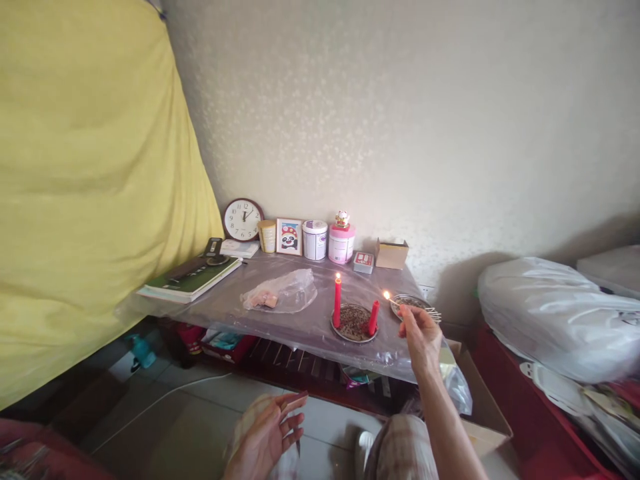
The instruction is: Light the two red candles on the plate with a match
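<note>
My right hand [420, 337] pinches a burning match [393, 300], its flame up and to the left of my fingertips. To the left of the flame, two red candles stand on a round metal plate [355, 340] covered with dark grains. The taller candle [337, 303] is lit and upright; the shorter candle [373, 318] shows no flame and leans slightly. Low in front of the table, my left hand [267, 433] holds a small brownish matchbox [295, 403] between thumb and fingers. A second plate [400, 299] lies partly behind my right hand, with several thin pale sticks [434, 313] at its edge.
A crumpled plastic bag [295, 291] lies on the plastic-covered table [220, 310]. Books [193, 277], a clock [243, 219], canisters [315, 240] and an open cardboard box [391, 254] line the back and left. A yellow curtain [100, 167] hangs left; bags [555, 313] are piled right.
</note>
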Tool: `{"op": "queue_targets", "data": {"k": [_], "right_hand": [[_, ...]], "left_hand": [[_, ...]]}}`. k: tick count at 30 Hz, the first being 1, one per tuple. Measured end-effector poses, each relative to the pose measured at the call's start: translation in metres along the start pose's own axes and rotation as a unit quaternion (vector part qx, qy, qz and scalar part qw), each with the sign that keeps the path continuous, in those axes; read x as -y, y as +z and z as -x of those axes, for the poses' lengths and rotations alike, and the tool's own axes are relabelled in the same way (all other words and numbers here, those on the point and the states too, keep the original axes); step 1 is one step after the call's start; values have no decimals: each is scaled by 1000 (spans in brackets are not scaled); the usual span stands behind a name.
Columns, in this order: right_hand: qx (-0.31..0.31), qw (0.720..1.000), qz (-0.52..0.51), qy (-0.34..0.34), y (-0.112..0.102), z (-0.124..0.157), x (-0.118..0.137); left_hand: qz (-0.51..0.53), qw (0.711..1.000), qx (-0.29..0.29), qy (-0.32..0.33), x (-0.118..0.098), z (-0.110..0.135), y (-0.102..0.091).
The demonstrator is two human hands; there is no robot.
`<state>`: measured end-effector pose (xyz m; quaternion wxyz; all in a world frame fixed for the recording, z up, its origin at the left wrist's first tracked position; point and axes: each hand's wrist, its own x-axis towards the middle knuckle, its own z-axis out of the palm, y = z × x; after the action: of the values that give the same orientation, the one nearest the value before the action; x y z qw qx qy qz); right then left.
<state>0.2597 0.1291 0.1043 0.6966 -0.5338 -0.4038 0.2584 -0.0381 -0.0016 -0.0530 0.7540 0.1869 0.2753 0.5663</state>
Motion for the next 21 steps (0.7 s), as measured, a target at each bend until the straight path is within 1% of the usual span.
{"op": "queue_targets", "data": {"k": [6, 21], "right_hand": [[9, 1000, 15, 9, 3, 1, -7], [11, 999, 32, 31, 12, 3, -6]], "left_hand": [[-11, 1000, -22, -2, -2, 1, 3], [-11, 999, -30, -3, -4, 2, 6]]}}
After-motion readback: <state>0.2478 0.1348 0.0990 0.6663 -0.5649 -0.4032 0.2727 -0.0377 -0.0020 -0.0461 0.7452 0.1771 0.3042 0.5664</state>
